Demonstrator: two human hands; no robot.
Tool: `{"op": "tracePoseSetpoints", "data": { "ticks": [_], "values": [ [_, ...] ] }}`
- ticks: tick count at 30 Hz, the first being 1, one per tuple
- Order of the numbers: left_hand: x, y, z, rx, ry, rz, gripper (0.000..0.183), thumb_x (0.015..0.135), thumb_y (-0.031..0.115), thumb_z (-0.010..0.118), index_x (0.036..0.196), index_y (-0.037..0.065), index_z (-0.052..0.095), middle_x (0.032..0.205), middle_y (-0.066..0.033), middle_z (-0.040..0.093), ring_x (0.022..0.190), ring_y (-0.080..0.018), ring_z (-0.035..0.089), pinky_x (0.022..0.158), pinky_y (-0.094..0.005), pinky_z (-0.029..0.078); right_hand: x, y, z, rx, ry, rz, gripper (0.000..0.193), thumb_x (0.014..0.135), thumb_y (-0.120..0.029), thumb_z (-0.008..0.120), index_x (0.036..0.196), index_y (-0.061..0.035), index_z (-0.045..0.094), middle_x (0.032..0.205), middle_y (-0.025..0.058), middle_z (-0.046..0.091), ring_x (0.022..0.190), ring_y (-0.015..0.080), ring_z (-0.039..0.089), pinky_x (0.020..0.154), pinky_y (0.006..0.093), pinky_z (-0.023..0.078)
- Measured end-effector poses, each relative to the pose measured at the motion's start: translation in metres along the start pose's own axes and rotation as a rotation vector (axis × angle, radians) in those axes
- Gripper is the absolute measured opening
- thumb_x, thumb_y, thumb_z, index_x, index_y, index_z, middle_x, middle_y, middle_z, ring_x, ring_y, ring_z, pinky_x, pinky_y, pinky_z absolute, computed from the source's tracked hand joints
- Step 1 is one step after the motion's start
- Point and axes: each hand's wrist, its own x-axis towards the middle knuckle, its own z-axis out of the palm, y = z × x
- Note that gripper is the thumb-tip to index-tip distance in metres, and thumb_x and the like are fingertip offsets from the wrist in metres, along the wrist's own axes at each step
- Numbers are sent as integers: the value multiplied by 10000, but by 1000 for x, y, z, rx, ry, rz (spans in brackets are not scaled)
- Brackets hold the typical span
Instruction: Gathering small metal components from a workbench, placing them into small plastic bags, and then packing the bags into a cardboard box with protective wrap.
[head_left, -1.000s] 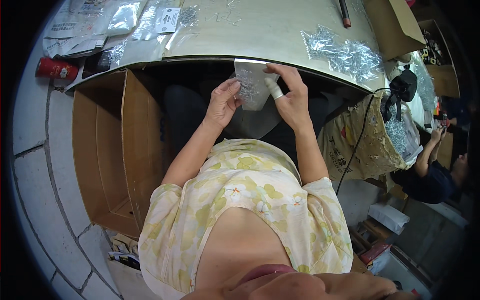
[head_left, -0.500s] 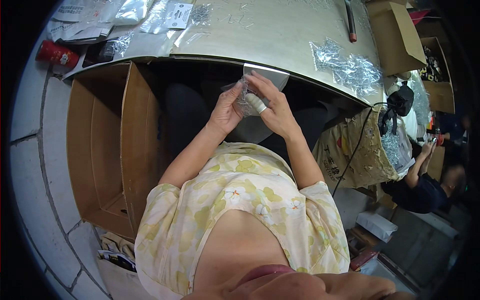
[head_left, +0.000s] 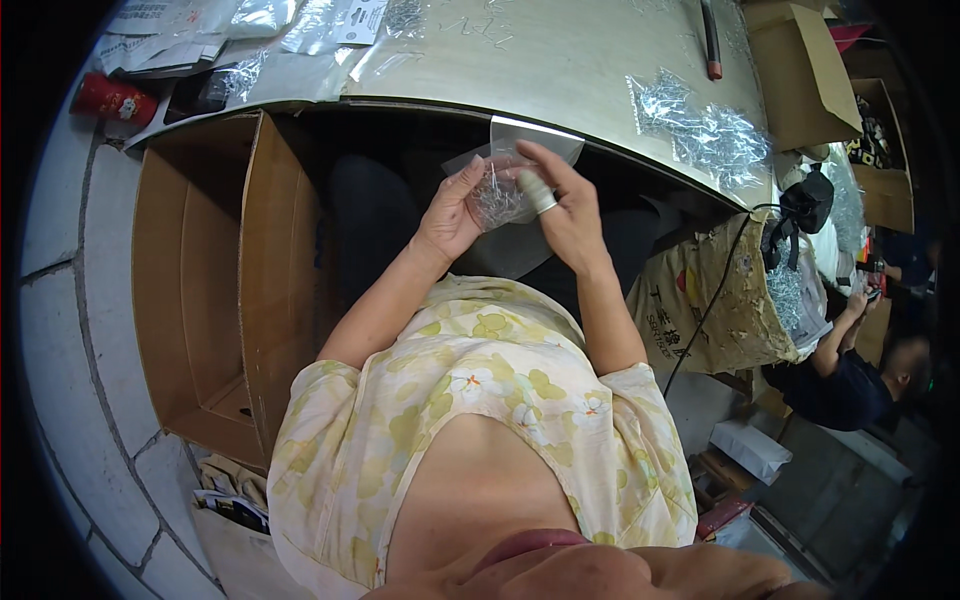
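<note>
In front of my lap my left hand [head_left: 452,215] grips a small clear plastic bag [head_left: 497,207], thumb on its near face. Thin, silvery metal pieces lie bunched inside the bag. My right hand [head_left: 567,215] is at the bag's right side, index finger and thumb apart, its lower fingers hidden. A whitish covering [head_left: 537,191] wraps the right thumb. Just beyond my hands, a pale sheet [head_left: 520,132] juts from the table edge and hangs down behind the bag.
The metal-topped table [head_left: 560,75] carries piles of shiny wire-like pieces [head_left: 715,140], a dark rod [head_left: 711,40] and clear bags [head_left: 305,28]. An open cardboard box [head_left: 255,300] stands left, a red can [head_left: 115,101] beyond it. Right are a sack [head_left: 700,300] and another person [head_left: 835,385].
My right thumb has lifted from the bag's middle, and the right hand has shifted slightly right. The bag now lies flatter and more exposed in my left hand.
</note>
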Motion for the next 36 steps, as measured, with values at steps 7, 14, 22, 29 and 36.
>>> {"op": "tracePoseSetpoints", "data": {
  "ticks": [7, 14, 22, 29, 36],
  "values": [
    [2, 0, 10, -107, 19, -7, 366, 932, 294, 616, 1140, -7, 618, 1192, -187, 624, 1104, -311, 603, 1000, -420, 466, 7, -1, -8, 33, 142, -54, 293, 879, -10, 613, 1171, 9, 621, 1017, 74, 709, 962, 129, 637, 921, 282, 459],
    [5, -8, -2, 48, 41, -11, 349, 952, 270, 590, 1196, 22, 580, 1224, -145, 608, 1147, -241, 584, 1015, -425, 455, 11, -1, 0, -179, 85, -65, 380, 787, -13, 698, 1162, -10, 636, 922, 54, 697, 910, 125, 628, 888, 284, 470],
    [2, -3, 10, -110, 65, -2, 389, 941, 314, 602, 1199, 24, 578, 1182, -113, 634, 1074, -209, 623, 969, -388, 495, 9, 1, -3, -113, 154, -5, 327, 789, 28, 672, 1112, -24, 664, 915, 40, 675, 883, 110, 608, 829, 251, 476],
    [-4, -15, -1, 112, -38, -57, 432, 908, 290, 654, 1258, 63, 541, 1220, -72, 612, 1180, -200, 561, 1021, -406, 453, 18, -2, 9, -158, 72, -8, 287, 820, 9, 664, 1106, -9, 667, 917, 54, 679, 841, 111, 616, 788, 254, 497],
    [2, -1, 4, 13, -30, -34, 332, 933, 245, 618, 1195, 44, 583, 1223, -106, 622, 1127, -252, 605, 900, -358, 532, 23, -2, -5, 125, 269, 18, 211, 948, -114, 581, 1111, -10, 666, 920, 66, 714, 877, 119, 644, 792, 258, 501]
  ]
}}
